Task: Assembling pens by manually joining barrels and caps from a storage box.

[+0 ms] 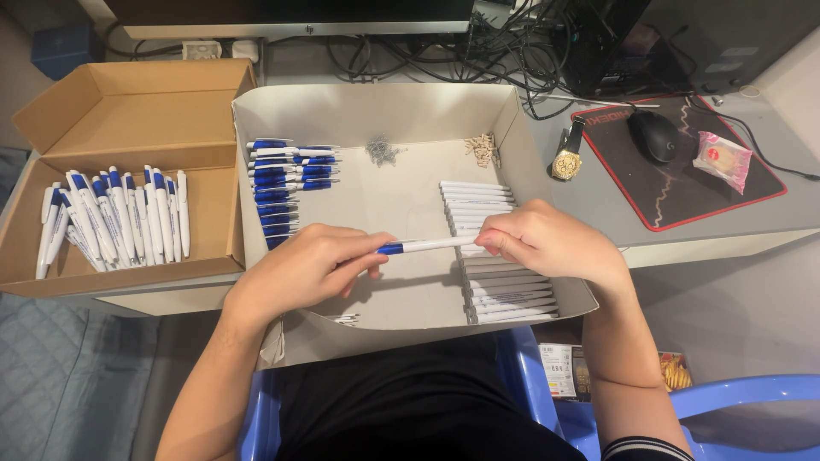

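**Over the white tray, both hands on one pen**

Between the two hands, above the middle of the shallow white cardboard tray, a slim white plastic pen with a blue end lies level. The left hand pinches its blue end with curled fingers; the right hand closes its fingertips on the white end.

Under and just beyond the right hand a column of white pen barrels lies stacked side by side along the tray's right part. Beyond the left hand, at the tray's left side, sits a column of blue-and-white pen parts. Farther from both hands, near the tray's far wall, lie a small heap of metal springs and a small heap of pale little pieces. A few thin white bits rest below the left hand.

Left of the left hand, an open brown cardboard box holds a row of finished blue-and-white pens.
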